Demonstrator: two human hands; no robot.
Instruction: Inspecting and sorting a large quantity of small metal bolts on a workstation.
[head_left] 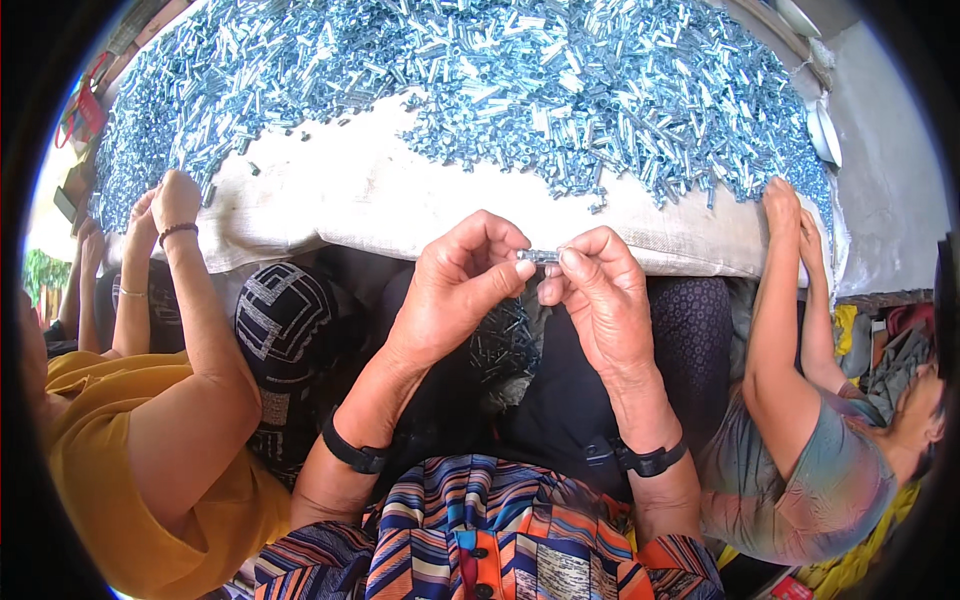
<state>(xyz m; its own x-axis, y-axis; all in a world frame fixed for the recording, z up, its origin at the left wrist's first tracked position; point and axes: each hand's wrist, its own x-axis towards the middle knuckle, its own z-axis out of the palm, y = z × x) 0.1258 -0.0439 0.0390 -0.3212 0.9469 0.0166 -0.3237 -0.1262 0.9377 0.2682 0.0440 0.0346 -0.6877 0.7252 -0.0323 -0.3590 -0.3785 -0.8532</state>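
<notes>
Your left fingers (497, 284) and right fingers (584, 272), nearly closed, pinch a metal piece (541, 256) between them; likely light, stiff, slick: grip ends.

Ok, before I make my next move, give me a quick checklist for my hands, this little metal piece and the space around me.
1. Left grip on the small metal piece: ok, thumb and finger pinch its left end.
2. Right grip on it: ok, pinching the right end.
3. Piece held apart from the metal pile: ok.
4. Piece free of damage: cannot tell, too small to judge.
5. Left co-worker's hand clear of yours: ok, well off to the left.
6. Right co-worker's hand clear: ok, well off to the right.
</notes>
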